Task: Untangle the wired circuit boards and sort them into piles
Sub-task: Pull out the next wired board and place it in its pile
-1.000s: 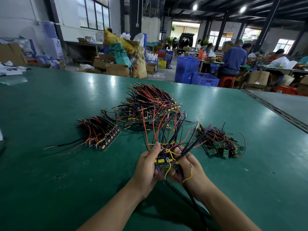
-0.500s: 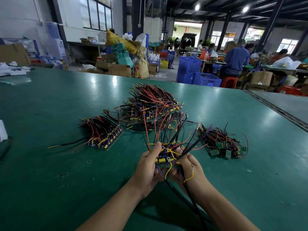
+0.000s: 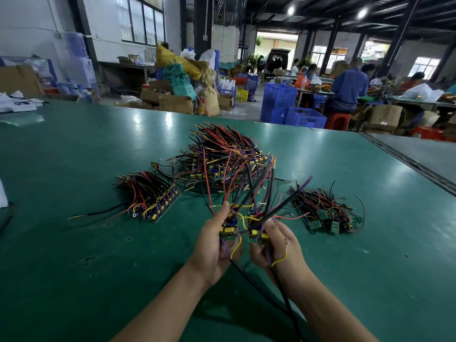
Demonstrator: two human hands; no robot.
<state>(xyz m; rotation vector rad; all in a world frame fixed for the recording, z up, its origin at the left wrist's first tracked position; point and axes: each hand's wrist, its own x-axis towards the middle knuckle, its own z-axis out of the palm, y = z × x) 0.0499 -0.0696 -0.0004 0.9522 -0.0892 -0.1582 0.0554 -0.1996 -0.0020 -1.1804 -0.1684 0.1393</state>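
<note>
Head view has the left hand point(image 3: 214, 248) pinching a small green circuit board with yellow parts point(image 3: 229, 229) between thumb and curled fingers, above the green matte table point(image 3: 74, 267); the right hand point(image 3: 281, 245) grips a second small green board point(image 3: 256, 236) just beside it, the 2 boards parted by a narrow gap; red, black and purple leads point(image 3: 249, 196) fan upward from both and cross one another above the thumbs, so the pair looks not yet free; a sharp pull apart could strain the leads where they meet the boards, or tear 1 off; the tips of the fan reach over the big tangled heap of wired boards point(image 3: 227, 154) behind; whether they touch it I cannot tell, but if they catch they could drag it along; a yellow wire with a ring terminal point(image 3: 281, 257) loops across the right hand and could hook another lead; 2 long black cables point(image 3: 256, 283) trail back toward the person beside the right forearm and could snag on a wrist; the tidy stack of yellow-capped boards point(image 3: 153, 201) lies well apart on the left and the looser pile of bare green boards point(image 3: 325, 215) near on the right; a careless swing rightward could scatter that nearer pile.
</note>
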